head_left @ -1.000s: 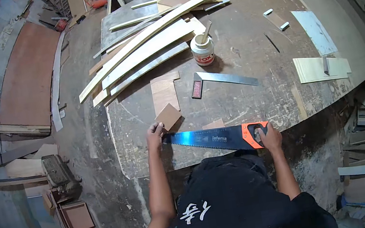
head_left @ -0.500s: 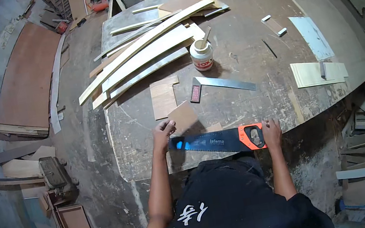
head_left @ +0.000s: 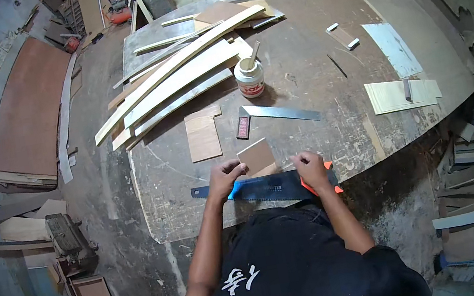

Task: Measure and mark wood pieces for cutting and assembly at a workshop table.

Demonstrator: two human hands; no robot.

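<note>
Hand saw: the dark-bladed saw (head_left: 266,189) lies along the near edge of the worktable (head_left: 309,76), in front of your body; its tip points left, its orange handle sits to the right
Right hand: your right hand (head_left: 312,168) is over the saw handle and covers much of it, fingers curled; you cannot tell from here whether they close on the handle
Left hand: your left hand (head_left: 227,178) is above the blade, toward the tip; thumb and fingers pinch the left edge of the small brown panel (head_left: 257,157)
Small brown panel: tilted up between your two hands, just beyond the blade; your right fingertips are apart from it
Middle of the table: a flat brown piece (head_left: 203,138) lies to the left; a steel angle square (head_left: 284,112) is right of it; pale thin boards (head_left: 385,97) lie well to the right, a small dark block (head_left: 407,90) on them
Farther off: a white jar (head_left: 250,80) with a stick (head_left: 255,53) in it; long wooden strips (head_left: 179,85) piled to its left
</note>
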